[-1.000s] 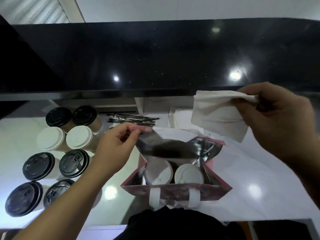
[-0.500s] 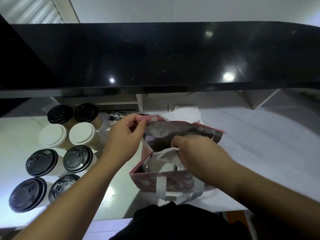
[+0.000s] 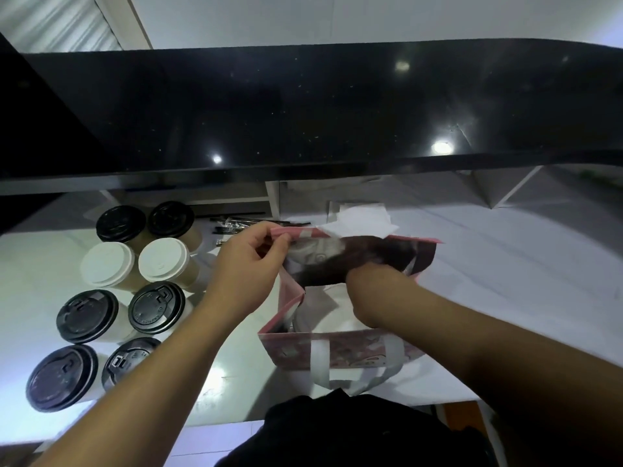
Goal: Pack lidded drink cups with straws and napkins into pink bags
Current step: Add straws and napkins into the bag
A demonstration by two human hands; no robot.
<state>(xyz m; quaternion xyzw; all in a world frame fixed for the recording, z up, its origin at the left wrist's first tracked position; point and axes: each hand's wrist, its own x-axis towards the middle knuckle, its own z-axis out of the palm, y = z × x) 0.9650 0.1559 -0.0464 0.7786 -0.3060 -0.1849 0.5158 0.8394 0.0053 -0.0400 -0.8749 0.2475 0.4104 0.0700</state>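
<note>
On the counter, pink bag (image 3: 340,353) stands mouth-up.

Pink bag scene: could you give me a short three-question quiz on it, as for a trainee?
1. True or false: the left hand pinches the rim of the pink bag.
2. How many white-lidded cups stand outside the bag: A two, B five?
3. Fill in: the right hand reaches ___ the bag.

Key: 1 true; 2 A; 3 into.
</note>
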